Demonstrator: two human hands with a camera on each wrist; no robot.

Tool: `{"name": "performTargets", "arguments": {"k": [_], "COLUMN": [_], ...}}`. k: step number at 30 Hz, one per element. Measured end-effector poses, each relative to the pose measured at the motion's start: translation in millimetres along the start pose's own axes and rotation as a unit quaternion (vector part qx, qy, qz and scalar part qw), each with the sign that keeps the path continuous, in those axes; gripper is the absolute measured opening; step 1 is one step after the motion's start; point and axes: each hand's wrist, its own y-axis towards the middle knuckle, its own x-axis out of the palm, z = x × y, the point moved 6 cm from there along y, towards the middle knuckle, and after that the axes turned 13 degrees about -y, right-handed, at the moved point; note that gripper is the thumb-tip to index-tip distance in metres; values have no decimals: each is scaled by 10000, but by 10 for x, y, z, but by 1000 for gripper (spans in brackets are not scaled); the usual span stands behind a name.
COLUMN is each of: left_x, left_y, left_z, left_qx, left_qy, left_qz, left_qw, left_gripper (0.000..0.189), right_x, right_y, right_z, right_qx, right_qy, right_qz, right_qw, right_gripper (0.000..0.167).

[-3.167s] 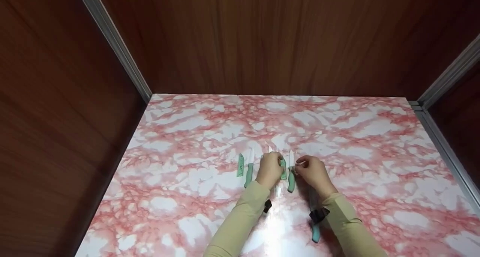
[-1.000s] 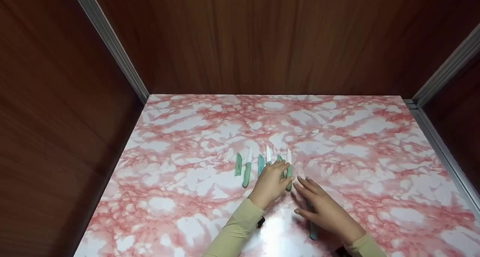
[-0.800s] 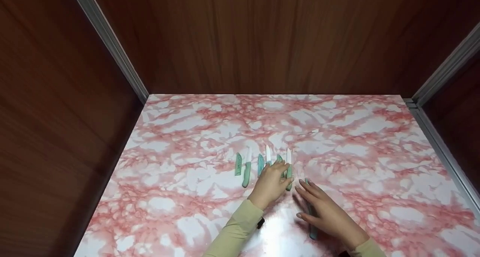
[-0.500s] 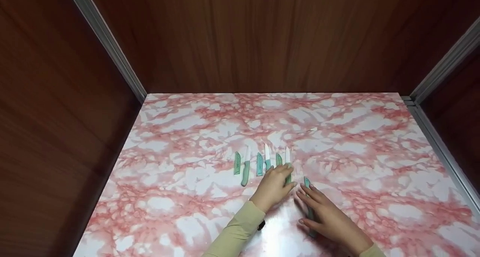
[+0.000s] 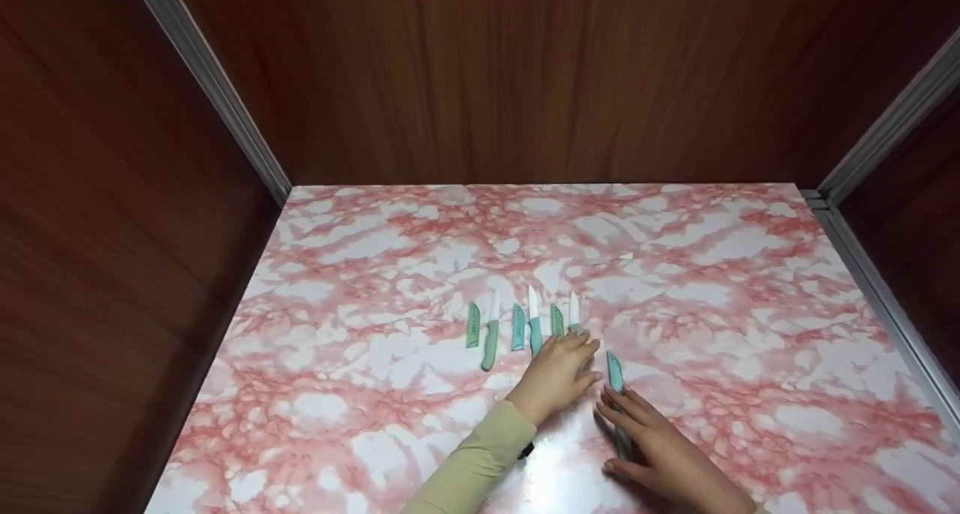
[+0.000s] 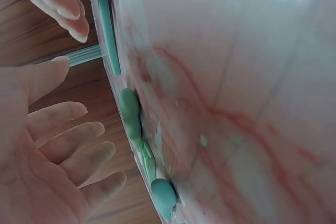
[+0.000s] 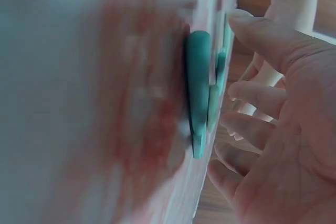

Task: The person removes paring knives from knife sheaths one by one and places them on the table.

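Observation:
My left hand [image 5: 559, 371], fingers loosely extended, hovers over the handle of the rightmost bare knife [image 5: 574, 310], hiding most of that handle. Left of this knife lies a green blade sheath [image 5: 557, 321]. My right hand [image 5: 660, 443] is spread over a knife in a teal sheath [image 5: 615, 371], at the right and nearer the front. In the right wrist view the teal handle [image 7: 198, 82] lies on the table beside my relaxed fingers, with nothing in the palm. The left wrist view shows my left palm [image 6: 52, 166] bare beside the green handle [image 6: 130, 114].
Further left lie a green-handled knife [image 5: 490, 345] with a green sheath [image 5: 473, 325], and a teal-handled knife [image 5: 535, 330] with a teal sheath [image 5: 518, 326]. Blades point away from me. Dark wooden panels [image 5: 480, 79] wall in the marbled table [image 5: 337, 424].
The green sheath my left hand held now lies beside the rightmost bare knife. My right hand has left that knife, opened and come toward me over the sheathed one. My left hand drifted right.

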Motion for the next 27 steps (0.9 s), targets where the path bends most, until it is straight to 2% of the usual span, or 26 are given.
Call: {"name": "performTargets", "arguments": {"k": [4,11,23,27], "left_x": [34,67,143,158], "left_y": [8,29,31,35], "left_z": [33,110,215,247], "left_qx": [64,289,668,740], "left_qy": [235,673,946,1025], "left_qz": [-115,-196,-234,-341], "left_qw": [9996,9971,9930,9914], "left_gripper": [49,46,41,39], "right_x": [29,41,24,34], "right_y": [-38,-98,-160,-177], "right_z": [16,2,-44,-56], "right_qx": [79,34,-16,-43], "right_qy": [152,64,-66,10], "right_qz": [-237,-326,-323,-476], "right_qw": [9996,9994,9995,9989], "right_gripper": [73,71,72,71]}}
